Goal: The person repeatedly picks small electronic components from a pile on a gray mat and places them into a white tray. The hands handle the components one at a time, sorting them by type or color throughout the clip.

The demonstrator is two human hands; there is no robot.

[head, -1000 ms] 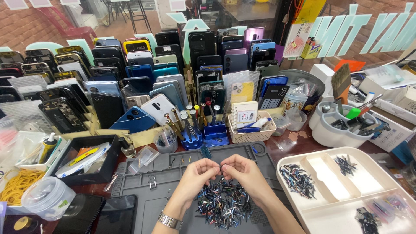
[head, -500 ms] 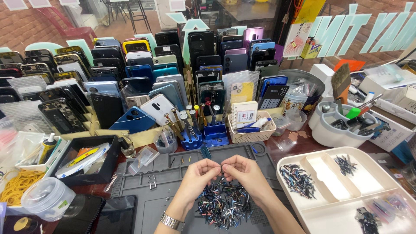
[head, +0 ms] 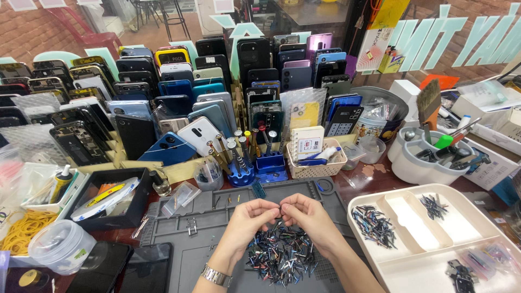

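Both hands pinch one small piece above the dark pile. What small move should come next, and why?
Probably the right hand carries it to the white tray; similar bits lie sorted there, and the pile remains under the left hand.

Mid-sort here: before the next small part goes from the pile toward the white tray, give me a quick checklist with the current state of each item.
1. Part pinched between both hands: left hand and right hand meet fingertip to fingertip above the pile; whether anything is held, cannot tell.
2. Pile of small parts stays on the grey work mat: ok.
3. White divided tray within view at the right: ok.
4. Middle tray compartment has free room: ok.
5. Path from the hands to the tray free of obstacles: ok.
6. Wristwatch clear of the pile: ok.
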